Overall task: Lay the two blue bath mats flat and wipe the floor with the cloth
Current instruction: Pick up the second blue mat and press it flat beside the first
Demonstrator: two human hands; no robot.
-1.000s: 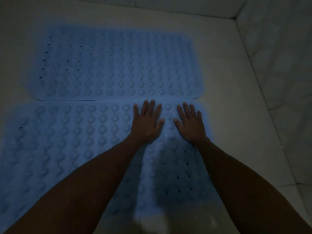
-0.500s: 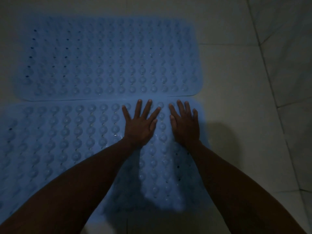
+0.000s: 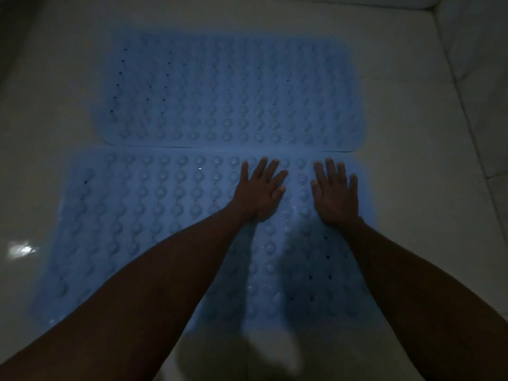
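Observation:
Two blue bath mats with rows of round bumps lie flat on the pale tiled floor, long edges touching. The far mat (image 3: 228,92) lies beyond the near mat (image 3: 143,215). My left hand (image 3: 259,192) rests palm down with fingers spread on the near mat's far right part. My right hand (image 3: 336,193) lies flat beside it, near the mat's right edge. Neither hand holds anything. No cloth is in view.
The room is dim. Pale floor tiles (image 3: 426,215) spread to the right of the mats, and a tiled wall (image 3: 478,37) rises at the far right. A bright reflection (image 3: 20,250) shows on the floor at the left.
Both hands stay pressed flat on the near mat's far right part. The view has shifted, so the mats now sit further right and the back wall corner shows again.

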